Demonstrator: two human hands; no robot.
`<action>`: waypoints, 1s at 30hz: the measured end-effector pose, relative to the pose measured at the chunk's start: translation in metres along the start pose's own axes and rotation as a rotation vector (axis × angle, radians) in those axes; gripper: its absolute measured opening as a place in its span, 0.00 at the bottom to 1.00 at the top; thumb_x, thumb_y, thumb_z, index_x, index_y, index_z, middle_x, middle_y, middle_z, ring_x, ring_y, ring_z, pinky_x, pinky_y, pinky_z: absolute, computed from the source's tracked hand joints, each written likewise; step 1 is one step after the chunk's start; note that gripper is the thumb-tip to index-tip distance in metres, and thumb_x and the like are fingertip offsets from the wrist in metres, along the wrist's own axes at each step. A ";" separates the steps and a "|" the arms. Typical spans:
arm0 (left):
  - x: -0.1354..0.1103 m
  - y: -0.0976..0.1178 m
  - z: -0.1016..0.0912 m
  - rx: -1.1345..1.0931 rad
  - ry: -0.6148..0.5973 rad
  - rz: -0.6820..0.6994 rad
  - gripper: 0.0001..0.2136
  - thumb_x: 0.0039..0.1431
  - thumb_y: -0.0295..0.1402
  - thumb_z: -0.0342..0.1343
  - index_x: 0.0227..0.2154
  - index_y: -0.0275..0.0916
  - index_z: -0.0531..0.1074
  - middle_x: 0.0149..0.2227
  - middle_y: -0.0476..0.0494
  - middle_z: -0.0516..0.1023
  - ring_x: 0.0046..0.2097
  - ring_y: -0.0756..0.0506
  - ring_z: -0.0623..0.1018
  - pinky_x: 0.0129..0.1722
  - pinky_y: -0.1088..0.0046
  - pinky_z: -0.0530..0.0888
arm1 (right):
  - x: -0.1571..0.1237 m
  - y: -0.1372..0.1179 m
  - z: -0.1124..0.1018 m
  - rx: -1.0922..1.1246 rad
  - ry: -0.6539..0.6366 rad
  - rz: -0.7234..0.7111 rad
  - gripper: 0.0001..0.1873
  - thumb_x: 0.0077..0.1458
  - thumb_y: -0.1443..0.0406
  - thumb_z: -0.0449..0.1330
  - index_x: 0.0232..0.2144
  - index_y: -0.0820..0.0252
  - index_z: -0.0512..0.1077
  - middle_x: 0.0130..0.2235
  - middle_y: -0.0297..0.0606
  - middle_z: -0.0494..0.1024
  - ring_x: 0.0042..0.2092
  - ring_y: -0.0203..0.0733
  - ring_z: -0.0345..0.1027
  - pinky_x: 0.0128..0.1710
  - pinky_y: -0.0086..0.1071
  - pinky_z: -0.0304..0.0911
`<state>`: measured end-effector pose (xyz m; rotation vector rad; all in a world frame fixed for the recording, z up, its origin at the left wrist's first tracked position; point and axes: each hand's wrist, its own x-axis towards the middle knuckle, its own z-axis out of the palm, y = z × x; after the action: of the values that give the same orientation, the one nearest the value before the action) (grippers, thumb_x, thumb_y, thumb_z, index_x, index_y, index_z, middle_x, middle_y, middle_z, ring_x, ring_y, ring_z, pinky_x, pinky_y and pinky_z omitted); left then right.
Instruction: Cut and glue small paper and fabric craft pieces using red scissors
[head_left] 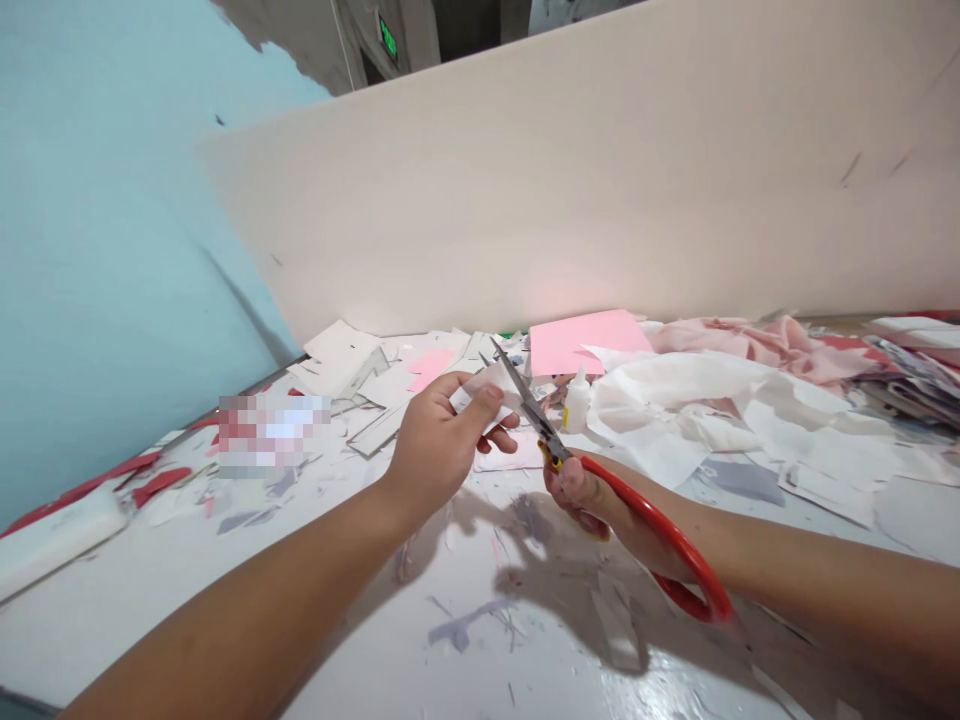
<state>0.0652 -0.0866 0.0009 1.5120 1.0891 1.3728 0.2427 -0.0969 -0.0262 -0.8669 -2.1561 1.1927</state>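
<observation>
Blades of your red-handled scissors [541, 412] slant up and away at the right edge of a small white paper scrap [480, 392]; steel and scrap overlap there, so you can't make out whether the paper sits between them. Your left hand [439, 440] pinches that scrap between the thumb, pressed on top, and the curled fingers. Your right hand [581, 495] is closed around the scissors, with part of it hidden behind the large red handle loop [679, 535], so you can't read exactly where each finger sits. Both hands hang over a white table [465, 640] strewn with more offcuts than you can count. Just beyond them stands one small white glue bottle [577, 402], and farther back lies one pink card sheet [585, 340]. A smaller pink piece [431, 367] sits left of that sheet among white paper offcuts. To the right, crumpled white tissue [675, 400] spreads out, with crumpled pink material [765, 345] beyond it and a pile of printed sheets [911, 385] cut off by the right edge of the view. On the left, a pixelated patch [274, 435] hides whatever lies there, with at least two red cutouts [154, 485] nearer the table's left edge.
</observation>
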 end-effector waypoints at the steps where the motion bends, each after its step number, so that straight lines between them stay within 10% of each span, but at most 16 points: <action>1: 0.000 0.000 0.000 -0.002 -0.001 -0.002 0.12 0.51 0.43 0.54 0.27 0.38 0.67 0.23 0.51 0.76 0.22 0.53 0.75 0.22 0.79 0.66 | 0.000 0.000 0.000 -0.003 0.003 0.010 0.27 0.54 0.43 0.38 0.18 0.57 0.50 0.20 0.28 0.53 0.23 0.33 0.46 0.23 0.31 0.46; 30: -0.001 0.002 0.000 -0.045 0.061 -0.002 0.13 0.51 0.40 0.55 0.33 0.42 0.58 0.22 0.53 0.75 0.20 0.52 0.74 0.22 0.78 0.67 | -0.003 -0.002 0.005 0.019 0.081 0.190 0.26 0.56 0.45 0.39 0.18 0.57 0.51 0.18 0.28 0.53 0.20 0.33 0.45 0.19 0.30 0.45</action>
<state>0.0651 -0.0878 0.0028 1.4445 1.0896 1.4405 0.2403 -0.1030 -0.0271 -1.1128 -2.0302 1.2438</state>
